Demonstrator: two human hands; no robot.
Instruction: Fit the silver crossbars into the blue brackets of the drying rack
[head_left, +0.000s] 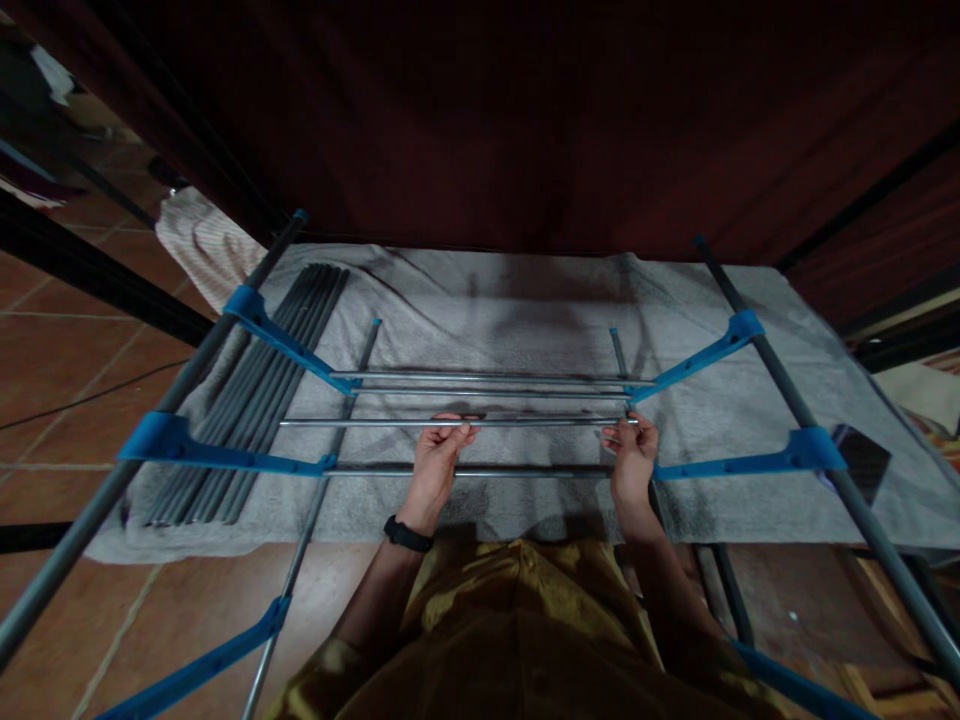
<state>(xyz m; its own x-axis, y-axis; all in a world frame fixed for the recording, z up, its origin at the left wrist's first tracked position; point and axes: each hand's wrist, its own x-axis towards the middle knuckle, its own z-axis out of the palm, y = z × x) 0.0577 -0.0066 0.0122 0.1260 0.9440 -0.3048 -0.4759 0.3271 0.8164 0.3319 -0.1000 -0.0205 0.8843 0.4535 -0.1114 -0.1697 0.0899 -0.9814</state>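
Metal rod, one, in narrow grip of two hands, near three crossbars

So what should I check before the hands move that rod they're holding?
1. Left hand has the rod: ok, fingers pinch it around the middle.
2. Right hand has it too: ok, near its right end.
3. Rod's left end fitted in a blue bracket: not ok, the tip is bare.
4. Rod's right end fitted: cannot tell, fingers partly cover it.
5. Front crossbar firmly fixed at its right end: cannot tell, the right hand hides that spot.
6. Spare rods gathered together: ok, side by side on the grey cloth.
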